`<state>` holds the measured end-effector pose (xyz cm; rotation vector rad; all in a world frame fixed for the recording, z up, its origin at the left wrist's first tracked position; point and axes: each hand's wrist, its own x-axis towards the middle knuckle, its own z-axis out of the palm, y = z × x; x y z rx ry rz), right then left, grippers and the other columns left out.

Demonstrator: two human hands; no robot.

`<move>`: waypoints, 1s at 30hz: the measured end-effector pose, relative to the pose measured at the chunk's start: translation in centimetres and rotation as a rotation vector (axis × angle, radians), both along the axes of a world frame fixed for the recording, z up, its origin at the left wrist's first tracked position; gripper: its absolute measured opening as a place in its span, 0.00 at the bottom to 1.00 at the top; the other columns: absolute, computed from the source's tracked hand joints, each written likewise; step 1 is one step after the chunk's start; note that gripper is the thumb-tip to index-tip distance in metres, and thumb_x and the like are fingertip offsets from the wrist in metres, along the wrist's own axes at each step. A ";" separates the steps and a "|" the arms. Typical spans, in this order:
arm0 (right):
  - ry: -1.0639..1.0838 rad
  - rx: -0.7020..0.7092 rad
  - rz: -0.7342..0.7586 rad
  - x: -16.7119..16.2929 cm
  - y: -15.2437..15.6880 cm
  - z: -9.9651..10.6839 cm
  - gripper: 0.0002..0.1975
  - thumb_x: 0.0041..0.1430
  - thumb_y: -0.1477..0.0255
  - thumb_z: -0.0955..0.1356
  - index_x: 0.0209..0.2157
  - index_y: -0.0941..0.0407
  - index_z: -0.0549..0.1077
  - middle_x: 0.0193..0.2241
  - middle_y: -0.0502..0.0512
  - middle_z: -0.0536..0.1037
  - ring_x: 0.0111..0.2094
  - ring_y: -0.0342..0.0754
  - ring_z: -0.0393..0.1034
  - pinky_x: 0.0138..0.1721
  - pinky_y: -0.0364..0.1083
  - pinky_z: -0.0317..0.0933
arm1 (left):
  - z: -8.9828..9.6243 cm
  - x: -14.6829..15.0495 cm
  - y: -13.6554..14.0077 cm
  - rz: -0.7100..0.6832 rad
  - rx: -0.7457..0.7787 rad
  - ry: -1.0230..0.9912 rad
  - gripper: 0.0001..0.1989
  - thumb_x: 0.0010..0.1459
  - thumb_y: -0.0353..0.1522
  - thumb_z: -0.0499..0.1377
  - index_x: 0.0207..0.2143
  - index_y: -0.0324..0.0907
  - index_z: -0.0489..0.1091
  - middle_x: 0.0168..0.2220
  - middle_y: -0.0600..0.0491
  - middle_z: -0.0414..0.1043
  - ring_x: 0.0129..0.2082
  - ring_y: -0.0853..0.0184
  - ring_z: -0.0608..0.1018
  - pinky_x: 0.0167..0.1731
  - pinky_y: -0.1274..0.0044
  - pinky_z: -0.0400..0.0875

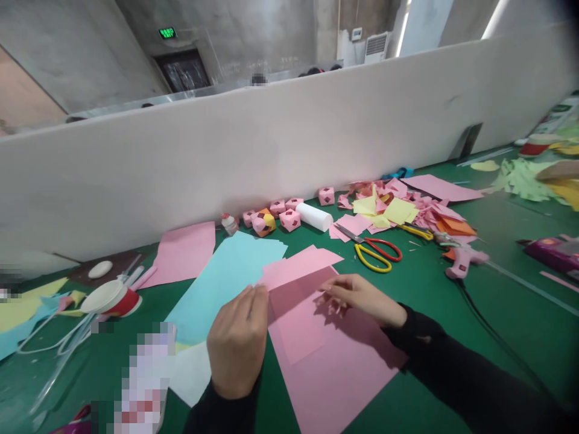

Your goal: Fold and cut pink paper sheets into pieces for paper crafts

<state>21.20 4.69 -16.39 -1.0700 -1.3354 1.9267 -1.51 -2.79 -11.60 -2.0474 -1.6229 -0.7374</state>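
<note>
Closed at the left edge of a pink paper sheet point(332, 392), my left hand point(239, 340) pinches the paper where its far part is folded up. That raised pink flap point(303, 268) tilts over the sheet and casts a shade on it. My right hand point(364, 298) hovers over the sheet's right side, fingers loosely curled and apart, with nothing visible in them; its shadow falls on the paper. Light blue sheets point(226, 277) lie left of the flap. Scissors point(368, 244) with red and yellow handles lie open beyond my right hand.
Pink folded paper cubes point(289, 220) and a white roll point(314, 217) stand along the white partition point(253, 157). Pink and yellow scraps point(389, 208) are heaped at the back right. A corded pink glue gun point(461, 259) lies right, a paper cup point(113, 298) and phone point(145, 380) left.
</note>
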 end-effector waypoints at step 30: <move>-0.044 0.059 -0.224 -1.3 1.3 -1.1 0.22 0.43 0.54 0.74 0.19 0.59 0.71 0.16 0.49 0.70 0.19 0.38 0.62 0.22 0.40 0.53 | -5.0 4.5 -1.4 -0.534 0.247 0.211 0.13 0.51 0.22 0.63 0.41 0.31 0.75 0.41 0.41 0.79 0.46 0.55 0.78 0.48 0.63 0.71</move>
